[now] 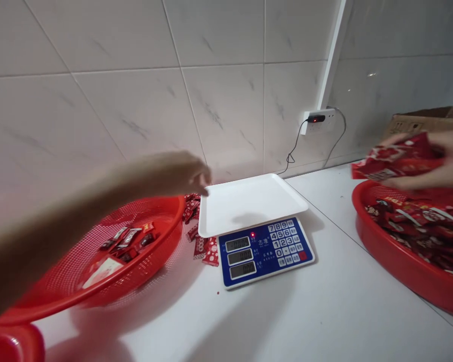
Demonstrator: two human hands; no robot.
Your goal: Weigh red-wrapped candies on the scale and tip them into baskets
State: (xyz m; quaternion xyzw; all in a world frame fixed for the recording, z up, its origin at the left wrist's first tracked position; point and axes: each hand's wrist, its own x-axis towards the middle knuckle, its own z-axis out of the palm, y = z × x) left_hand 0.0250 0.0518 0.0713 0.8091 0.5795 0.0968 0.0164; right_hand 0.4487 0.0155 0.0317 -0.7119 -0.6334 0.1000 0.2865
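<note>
My left hand [194,173] is over the left edge of the white tray [252,201] of a digital scale. It is blurred, with its fingers bent downward and a little apart, and nothing shows in them. At the right, my right hand [441,161] is closed around a bunch of red snack packets [396,158], held above a red basin [392,246] full of similar packets [426,221]. The scale's blue keypad panel [266,251] faces me, its red light lit. No packets lie on the tray.
A red mesh basket [166,241] at the left holds a few small packets [130,241] and a pale card [103,271]. Red packets [211,251] lie beside and behind the scale. A cardboard box [419,120] and a wall socket [319,120] with a cable are at the back right.
</note>
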